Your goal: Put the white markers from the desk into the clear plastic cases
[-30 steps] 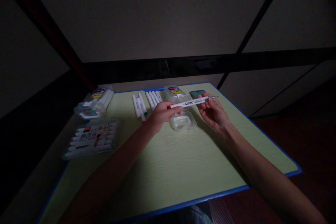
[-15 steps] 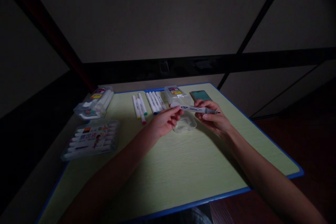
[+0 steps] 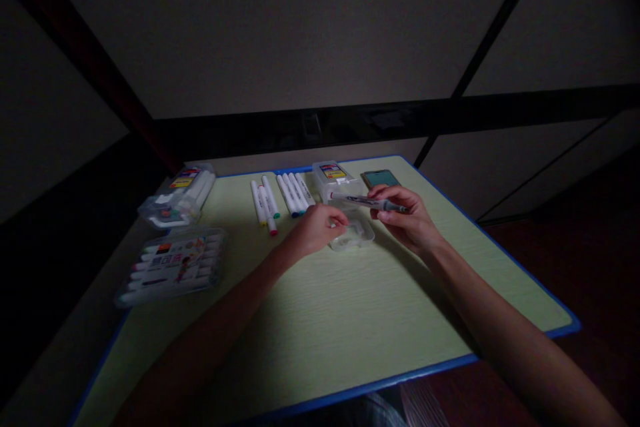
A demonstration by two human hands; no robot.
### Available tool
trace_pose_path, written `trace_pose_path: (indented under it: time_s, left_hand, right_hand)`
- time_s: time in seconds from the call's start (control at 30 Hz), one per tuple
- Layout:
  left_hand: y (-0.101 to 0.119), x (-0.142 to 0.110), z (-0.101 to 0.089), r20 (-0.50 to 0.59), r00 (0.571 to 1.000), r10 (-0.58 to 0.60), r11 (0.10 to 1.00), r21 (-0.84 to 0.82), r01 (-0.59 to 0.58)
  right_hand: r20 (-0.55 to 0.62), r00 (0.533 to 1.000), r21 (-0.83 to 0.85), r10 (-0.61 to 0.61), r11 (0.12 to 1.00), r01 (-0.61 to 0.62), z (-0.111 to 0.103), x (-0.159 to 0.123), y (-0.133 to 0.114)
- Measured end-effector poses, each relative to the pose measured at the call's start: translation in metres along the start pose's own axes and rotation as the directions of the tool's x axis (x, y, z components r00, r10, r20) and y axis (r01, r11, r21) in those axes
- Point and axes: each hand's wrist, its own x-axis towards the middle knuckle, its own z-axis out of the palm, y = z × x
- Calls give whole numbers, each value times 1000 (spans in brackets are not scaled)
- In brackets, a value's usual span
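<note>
Right hand point(image 3: 411, 225) pinches a white marker point(image 3: 361, 201) jutting toward left hand point(image 3: 314, 231), whose grip is unclear.

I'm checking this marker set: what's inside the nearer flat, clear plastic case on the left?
The flat, clear plastic case holds white cylindrical markers side by side; the colourful printed label hides part of their middles.

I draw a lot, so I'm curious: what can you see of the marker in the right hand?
The marker has a slim white barrel, plastic by its look, with dark lettering too blurred to read, a reddish end and, opposite, a grey section. It is held off the table in the right hand, slightly tilted, grey end lower; the clear tray shows below it.
</note>
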Motion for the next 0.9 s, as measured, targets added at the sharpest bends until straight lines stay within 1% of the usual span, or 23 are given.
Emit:
trace_pose_path:
  time_s: [0.03,0.1,0.17,0.23,0.33,0.43,0.53,0.7,0.8,0.9]
  left_hand:
    - [-2,1,-2,11,999,32,996,82,-33]
    - [-5,1,-7,57,995,79,978,186,-89]
    - [-7,0,-12,108,988,111,963,233,-133]
    - [-9,-1,-15,153,981,118,953,259,-155]
    - [-12,-1,-16,197,973,116,948,272,-168]
    - [-14,0,-16,207,970,130,950,255,-182]
    - [-14,0,-16,212,970,115,951,258,-169]
    - [-11,0,-17,225,966,124,946,266,-183]
    - [-8,-2,-21,282,952,118,937,287,-201]
    - [-4,-4,-28,369,925,86,925,315,-212]
  right_hand:
    - [3,1000,-8,-2,1000,2,0,0,2]
    - [18,1000,-27,-6,1000,6,1,1,6]
    - [32,999,-61,-20,998,22,2,1,11]
    - [47,998,-105,-39,994,44,4,2,14]
    - [79,996,-144,-36,988,47,5,2,19]
    - [99,995,-171,-28,984,44,5,2,23]
    - [102,994,-210,-26,977,47,5,1,28]
    - [140,989,-231,38,973,-5,4,2,34]
    - [162,983,-194,82,980,-49,4,2,35]
    - [164,974,-146,158,980,-134,4,3,34]
